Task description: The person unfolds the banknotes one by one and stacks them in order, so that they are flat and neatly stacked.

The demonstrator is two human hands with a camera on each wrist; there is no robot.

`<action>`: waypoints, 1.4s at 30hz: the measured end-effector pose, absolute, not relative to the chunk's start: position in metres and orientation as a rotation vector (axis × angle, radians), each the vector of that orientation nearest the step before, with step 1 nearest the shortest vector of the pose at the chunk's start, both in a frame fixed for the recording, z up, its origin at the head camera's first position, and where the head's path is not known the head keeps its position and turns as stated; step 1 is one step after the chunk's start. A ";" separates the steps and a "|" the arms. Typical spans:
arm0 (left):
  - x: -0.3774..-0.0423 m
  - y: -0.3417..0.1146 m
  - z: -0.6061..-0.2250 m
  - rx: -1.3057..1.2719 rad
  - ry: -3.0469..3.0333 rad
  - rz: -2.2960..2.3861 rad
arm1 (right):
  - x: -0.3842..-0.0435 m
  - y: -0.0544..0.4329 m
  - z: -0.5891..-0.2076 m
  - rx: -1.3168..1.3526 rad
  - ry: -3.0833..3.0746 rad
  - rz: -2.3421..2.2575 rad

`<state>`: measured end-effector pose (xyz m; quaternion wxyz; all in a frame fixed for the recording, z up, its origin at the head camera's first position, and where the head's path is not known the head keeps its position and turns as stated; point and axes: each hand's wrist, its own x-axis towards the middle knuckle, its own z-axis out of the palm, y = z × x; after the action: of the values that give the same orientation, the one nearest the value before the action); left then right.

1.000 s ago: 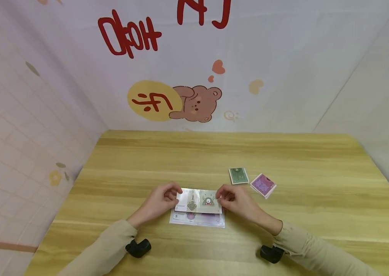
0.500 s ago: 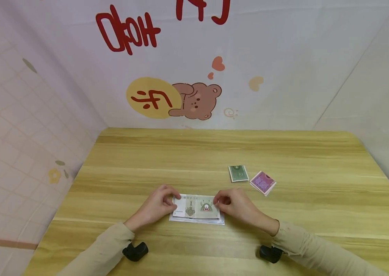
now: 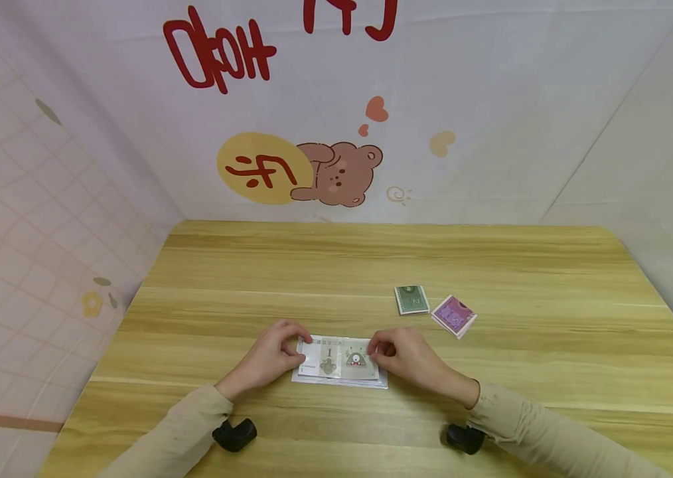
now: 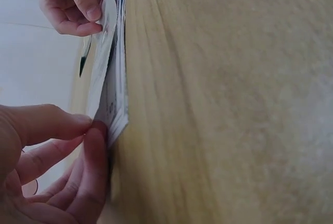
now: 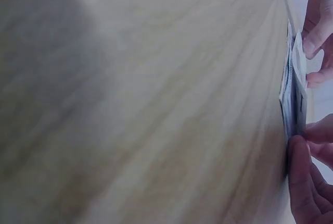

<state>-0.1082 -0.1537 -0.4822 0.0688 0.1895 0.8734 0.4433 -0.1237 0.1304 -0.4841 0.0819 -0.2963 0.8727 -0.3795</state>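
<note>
A pale grey-green play banknote marked 1 is held at both ends in the head view. My left hand pinches its left end between thumb and fingers, and my right hand pinches the right end. Beneath it lies a stack of notes with a clear edge showing at the front and right. From the side, the left wrist view shows the held note slightly raised off the stack. In the right wrist view the right thumb and finger meet at the note's corner.
Behind my right hand lie a folded green note marked 2 and a folded purple note bundle. They rest on the wooden table, which ends at a cloth-covered wall. Black wrist devices sit under both wrists.
Both hands have lowered the grey-green note toward my body, so it now covers the purple 5 note that showed beneath it. In the last half second hardly anything has moved.
</note>
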 end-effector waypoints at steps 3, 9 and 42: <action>-0.109 -0.153 -0.480 0.578 2.640 1.304 | -0.124 0.130 -0.483 -0.890 2.599 -1.120; -0.111 -0.152 -0.476 0.630 2.650 1.230 | -0.125 0.128 -0.484 -0.900 2.610 -1.091; -0.143 -0.118 -0.460 0.728 2.559 1.180 | -0.140 0.172 -0.482 -0.749 2.627 -1.254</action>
<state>-0.1435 -0.1182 -0.4600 0.1154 0.2484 0.8733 0.4028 -0.1400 0.1720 -0.4817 0.0679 -0.2485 0.8720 -0.4162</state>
